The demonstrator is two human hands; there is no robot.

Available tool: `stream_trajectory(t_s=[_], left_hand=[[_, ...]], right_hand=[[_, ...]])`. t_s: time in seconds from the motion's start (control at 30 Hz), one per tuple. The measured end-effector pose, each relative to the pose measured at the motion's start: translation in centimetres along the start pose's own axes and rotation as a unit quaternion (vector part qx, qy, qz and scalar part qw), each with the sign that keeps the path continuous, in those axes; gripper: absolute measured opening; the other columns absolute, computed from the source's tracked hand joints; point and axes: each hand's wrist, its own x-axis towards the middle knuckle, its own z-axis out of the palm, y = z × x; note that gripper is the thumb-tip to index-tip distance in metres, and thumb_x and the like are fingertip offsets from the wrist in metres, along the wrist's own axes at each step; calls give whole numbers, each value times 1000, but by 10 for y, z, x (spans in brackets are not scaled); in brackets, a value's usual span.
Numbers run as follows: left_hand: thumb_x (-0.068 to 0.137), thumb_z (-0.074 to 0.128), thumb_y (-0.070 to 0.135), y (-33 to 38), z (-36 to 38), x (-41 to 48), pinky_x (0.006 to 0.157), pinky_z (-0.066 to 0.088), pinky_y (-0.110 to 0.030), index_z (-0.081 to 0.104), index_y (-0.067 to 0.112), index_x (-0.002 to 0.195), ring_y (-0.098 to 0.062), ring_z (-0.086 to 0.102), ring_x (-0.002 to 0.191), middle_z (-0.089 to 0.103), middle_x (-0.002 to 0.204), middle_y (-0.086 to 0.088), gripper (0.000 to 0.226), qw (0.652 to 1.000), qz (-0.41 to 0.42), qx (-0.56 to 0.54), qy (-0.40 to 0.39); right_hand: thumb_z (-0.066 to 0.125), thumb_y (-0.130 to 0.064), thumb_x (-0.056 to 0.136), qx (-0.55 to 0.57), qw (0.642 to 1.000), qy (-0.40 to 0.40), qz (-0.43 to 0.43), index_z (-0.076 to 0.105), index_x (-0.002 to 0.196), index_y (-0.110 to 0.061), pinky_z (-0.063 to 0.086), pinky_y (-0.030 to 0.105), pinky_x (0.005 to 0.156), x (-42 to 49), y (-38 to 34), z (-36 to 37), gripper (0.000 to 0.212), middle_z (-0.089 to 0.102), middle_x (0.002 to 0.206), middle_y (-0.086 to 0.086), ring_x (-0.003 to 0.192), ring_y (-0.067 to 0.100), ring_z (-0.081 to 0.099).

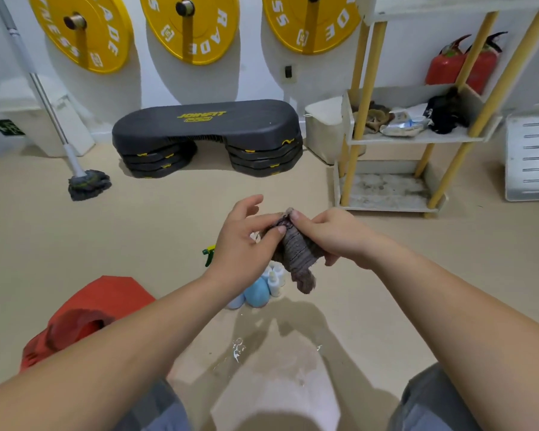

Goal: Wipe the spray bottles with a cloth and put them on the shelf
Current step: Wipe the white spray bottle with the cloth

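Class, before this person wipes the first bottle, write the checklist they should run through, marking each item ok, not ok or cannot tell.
1. Wiper ready: grey ribbed cloth pinched by left hand and right hand, ok.
2. Hand free for a bottle: both hold the cloth, not ok.
3. Bottles near: blue and white plastic bottles clustered on the floor under the hands, ok.
4. Sprayer upright: green spray trigger mostly hidden behind left hand, cannot tell.
5. Shelf room: white shelf with yellow posts, bottom tier bare, ok.

Bunched grey cloth (297, 248) abv blue/white btls (257, 293)
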Motion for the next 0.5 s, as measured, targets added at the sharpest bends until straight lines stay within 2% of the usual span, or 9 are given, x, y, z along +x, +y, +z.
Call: stream_trajectory(t_s=[0.07, 0.1, 0.17, 0.2, 0.27, 0.37, 0.43, 0.5], left_hand=[[95, 74, 16, -3, -2, 7, 96, 45, -15, 80, 28, 95, -5, 59, 111, 64, 118, 9, 14, 1000, 1, 9, 23], [96, 72, 16, -6, -3, 11, 90, 48, -20, 77, 26, 90, -5, 61, 100, 68, 105, 7, 12, 1000, -14, 5, 17], [100, 65, 20, -15, -6, 18, 77, 48, -30, 70, 21, 89, -10, 59, 80, 68, 86, 3, 12, 998, -51, -10, -24], [102, 62, 22, -20, -8, 20, 74, 47, -34, 67, 20, 91, -12, 57, 76, 66, 83, -1, 12, 997, -67, -14, -44], [105, 56, 27, -35, -9, 22, 75, 50, -39, 62, 19, 97, -16, 59, 78, 66, 87, -8, 13, 992, -97, -15, -73], [106, 53, 37, -56, -4, 23, 91, 56, -42, 61, 21, 104, -22, 69, 96, 71, 100, -5, 18, 970, -212, -47, -113], [99, 61, 50, -65, 0, 29, 97, 58, -50, 64, 19, 109, -26, 74, 100, 76, 108, -9, 33, 930, -314, -125, -143], [83, 77, 55, -74, 1, 34, 96, 61, -50, 66, 16, 114, -27, 77, 98, 78, 109, -10, 51, 894, -370, -170, -188]], right_hand=[[50, -75, 92, 7, 1000, 5, 19, 68, 79, 10, 53, 34, 53, 8, 3, 1, 88, 59, 64, 15, 52, 30, 54], [50, -77, 90, 5, 999, 6, 32, 67, 74, 7, 53, 33, 52, 12, 5, 3, 87, 60, 63, 16, 51, 30, 54], [49, -78, 90, 13, 999, 11, 48, 64, 71, -3, 52, 32, 52, 22, 5, 8, 79, 61, 64, 18, 49, 29, 55], [49, -75, 92, 25, 998, 14, 56, 64, 73, -4, 52, 32, 52, 27, 5, 11, 75, 62, 65, 18, 49, 29, 57], [49, -67, 98, 46, 997, 9, 66, 66, 77, -4, 58, 35, 55, 36, 5, 20, 68, 65, 69, 18, 53, 29, 61], [50, -54, 103, 72, 994, -4, 82, 69, 83, -3, 63, 43, 72, 48, 8, 34, 58, 68, 75, 17, 61, 26, 66], [52, -45, 105, 102, 990, -8, 100, 70, 91, -2, 63, 47, 77, 54, 12, 42, 49, 68, 84, 14, 69, 25, 67], [54, -39, 105, 122, 985, -30, 116, 72, 105, -7, 62, 45, 78, 59, 16, 49, 37, 70, 104, 13, 80, 25, 70]])
